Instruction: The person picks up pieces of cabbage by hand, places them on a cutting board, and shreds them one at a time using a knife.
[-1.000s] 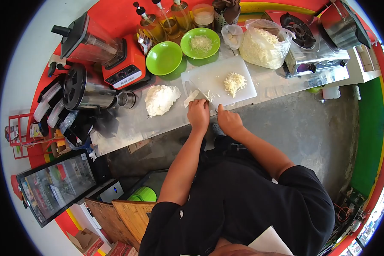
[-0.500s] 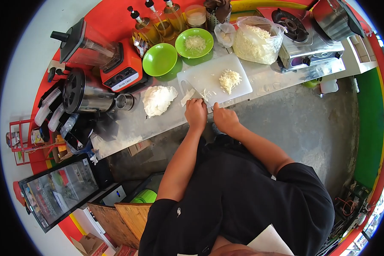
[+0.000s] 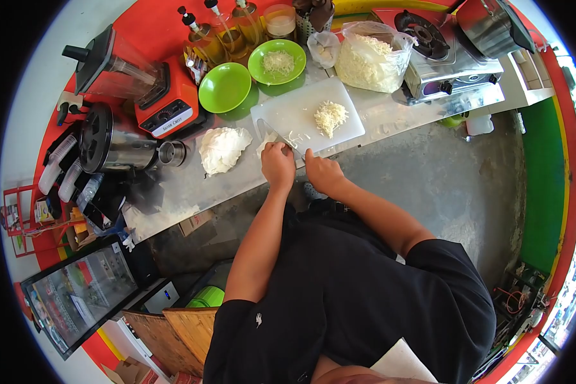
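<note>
My left hand (image 3: 278,165) is closed on a pale flat piece (image 3: 266,141) at the lower left edge of the white cutting board (image 3: 294,112). Beside it, my right hand (image 3: 324,173) grips a knife (image 3: 281,137), whose blade points up and left across the board's edge. Thin shreds lie by the blade, and a heap of pale shreds (image 3: 331,118) rests on the board's right part. Left of the board is a crumpled white bundle (image 3: 224,150). Two green bowls stand behind, one (image 3: 224,88) without visible contents, the other (image 3: 277,62) with shreds inside.
A clear bag of pale shreds (image 3: 373,59) stands behind the board, with a gas stove (image 3: 451,64) to its right. On the left are a red blender (image 3: 168,102), a steel pot (image 3: 118,141) and a small metal cup (image 3: 171,153). Oil bottles (image 3: 224,38) line the back.
The view has shifted, so the whole scene sits slightly further left. The knife blade now shows more fully beside my left hand. Both hands remain at the board's near edge.
</note>
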Tool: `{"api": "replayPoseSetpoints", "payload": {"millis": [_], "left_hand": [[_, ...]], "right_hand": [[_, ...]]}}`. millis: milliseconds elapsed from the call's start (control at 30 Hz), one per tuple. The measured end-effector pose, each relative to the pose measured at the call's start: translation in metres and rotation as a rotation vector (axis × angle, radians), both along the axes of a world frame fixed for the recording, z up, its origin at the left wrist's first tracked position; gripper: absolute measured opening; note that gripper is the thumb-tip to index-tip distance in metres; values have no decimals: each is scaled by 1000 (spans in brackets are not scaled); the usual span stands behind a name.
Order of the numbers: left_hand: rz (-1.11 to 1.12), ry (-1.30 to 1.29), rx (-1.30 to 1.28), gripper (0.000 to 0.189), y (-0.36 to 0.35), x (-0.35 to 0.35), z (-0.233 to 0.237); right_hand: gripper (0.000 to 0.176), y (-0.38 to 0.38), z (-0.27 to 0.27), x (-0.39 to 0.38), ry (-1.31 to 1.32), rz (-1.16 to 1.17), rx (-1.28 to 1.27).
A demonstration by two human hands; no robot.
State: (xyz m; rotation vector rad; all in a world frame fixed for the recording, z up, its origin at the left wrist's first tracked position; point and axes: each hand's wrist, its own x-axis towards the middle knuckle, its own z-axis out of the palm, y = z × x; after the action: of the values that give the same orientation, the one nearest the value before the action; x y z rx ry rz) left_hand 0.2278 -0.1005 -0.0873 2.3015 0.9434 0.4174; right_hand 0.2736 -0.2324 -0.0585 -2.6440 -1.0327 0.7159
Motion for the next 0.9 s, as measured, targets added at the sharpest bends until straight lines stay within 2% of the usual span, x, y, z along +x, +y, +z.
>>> {"api": "replayPoseSetpoints", "payload": {"millis": [133, 300, 533, 733, 833, 900], "left_hand": [[-28, 14, 41, 13, 1, -4, -1], [-209, -4, 187, 13, 0, -15, -1], [-162, -39, 139, 13, 2, -12, -4], [-138, 63, 91, 9, 7, -4, -6], [-159, 49, 77, 6, 14, -5, -18], [-159, -63, 45, 6, 18, -7, -23]], "right_hand": [[14, 6, 3, -7, -27, -6, -28], [14, 6, -3, -3, -38, 9, -24], [14, 5, -9, -10, -29, 2, -34], [15, 9, -5, -6, -17, -1, -5], [16, 4, -4, -17, -35, -3, -13], [17, 5, -10, -16, -36, -13, -36]]}}
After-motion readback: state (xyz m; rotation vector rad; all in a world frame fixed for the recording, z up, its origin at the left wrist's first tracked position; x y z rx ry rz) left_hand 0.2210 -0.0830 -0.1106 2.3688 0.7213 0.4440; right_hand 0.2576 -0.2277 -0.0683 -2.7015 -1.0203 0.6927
